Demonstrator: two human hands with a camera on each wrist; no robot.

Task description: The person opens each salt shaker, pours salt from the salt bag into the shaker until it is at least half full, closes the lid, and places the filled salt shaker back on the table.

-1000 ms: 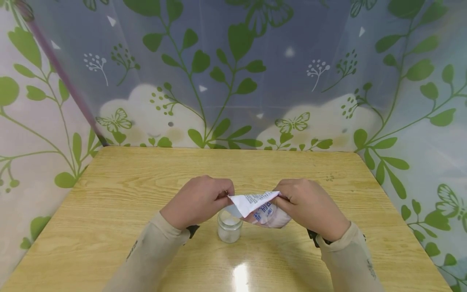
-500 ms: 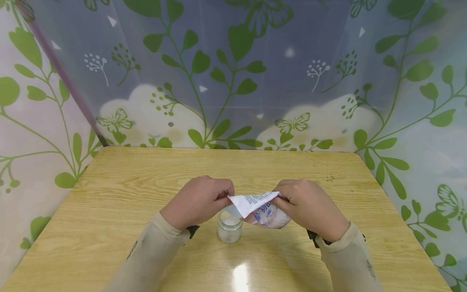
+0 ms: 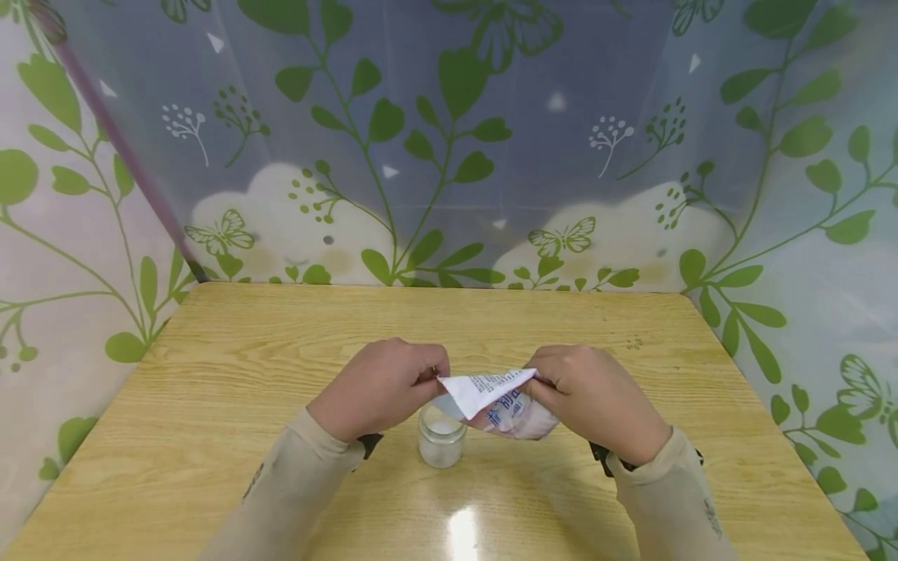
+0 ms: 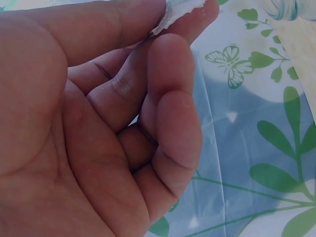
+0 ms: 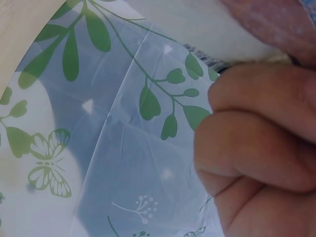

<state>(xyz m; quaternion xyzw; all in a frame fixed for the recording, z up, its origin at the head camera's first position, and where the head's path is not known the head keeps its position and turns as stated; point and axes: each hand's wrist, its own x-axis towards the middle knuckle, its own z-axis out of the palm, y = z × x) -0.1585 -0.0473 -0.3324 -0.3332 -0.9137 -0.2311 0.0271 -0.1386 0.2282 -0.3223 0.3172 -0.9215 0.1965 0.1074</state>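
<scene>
Both hands hold a soft printed packet (image 3: 522, 417) over the table, its white top edge folded down in a triangle with small dark print and blue characters on the front. My left hand (image 3: 382, 386) pinches one corner of it between thumb and forefinger; in the left wrist view a thin torn-looking white edge (image 4: 180, 12) shows there. On the other side my right hand (image 3: 603, 397) grips the packet, fingers curled, as the right wrist view shows close up. Just below the packet's left end stands a small glass jar (image 3: 441, 450) without a lid, white matter inside.
A wood-grain table (image 3: 281, 327) lies beneath the hands, with a bright light reflection near its front. Fabric walls (image 3: 449, 156) printed with green leaves and butterflies enclose its back and sides. Dark straps (image 3: 610, 458) circle the wrists.
</scene>
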